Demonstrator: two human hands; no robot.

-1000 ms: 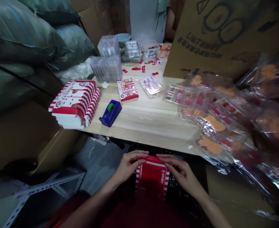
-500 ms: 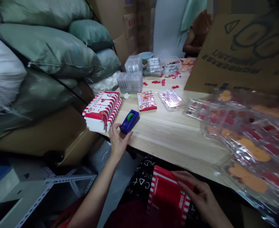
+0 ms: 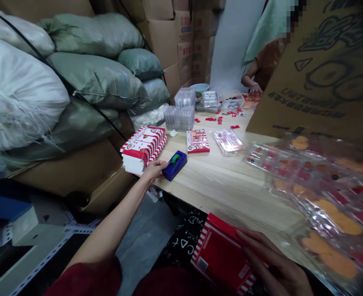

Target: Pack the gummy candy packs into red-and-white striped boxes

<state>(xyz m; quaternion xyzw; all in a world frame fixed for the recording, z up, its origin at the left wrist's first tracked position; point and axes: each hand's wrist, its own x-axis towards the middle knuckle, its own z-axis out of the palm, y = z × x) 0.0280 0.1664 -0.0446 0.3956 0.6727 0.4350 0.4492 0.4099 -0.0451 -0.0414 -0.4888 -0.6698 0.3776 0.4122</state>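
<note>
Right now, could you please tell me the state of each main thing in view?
Red box: held in right hand
Tape dispenser: upright, loaded
Left hand: at the tape dispenser
Printed cartons: stacked
Windowed box: lying flat
Clear trays: stacked
Red packets: scattered
Bagged packs: heaped
Sacks: piled

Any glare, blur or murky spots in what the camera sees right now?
Head view, right: bright glare streaks the clear plastic packs; head view, bottom: the right hand looks dim and soft-edged, and the red box sits in low light; head view, upper right: a blocky, pixelated patch beside the cardboard panel; head view, far right edge: darkened.
</note>
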